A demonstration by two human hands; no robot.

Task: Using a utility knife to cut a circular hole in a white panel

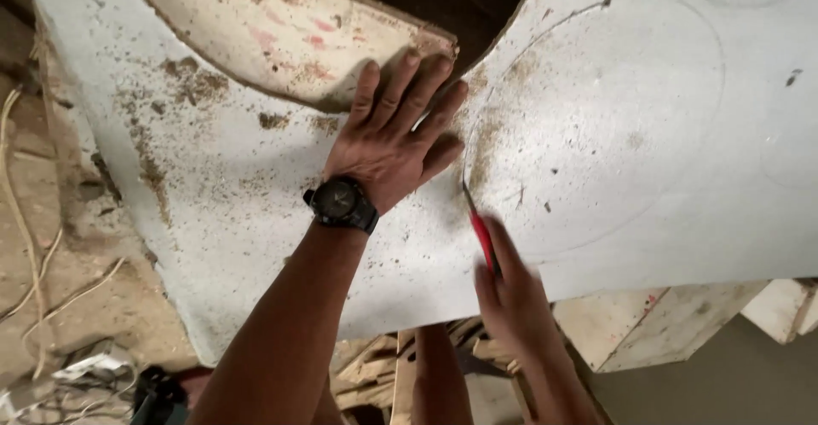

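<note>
board (256, 178): pale grey-white, speckled with brown sawdust, faint curved pencil lines
knife (482, 236): red handle
watch (342, 203): black
blocks (648, 323): cream, red smudges

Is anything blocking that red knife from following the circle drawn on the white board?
Nothing visible does. The knife, held in the right hand, meets the board at the circle; the left hand presses flat just beside the line.
</note>
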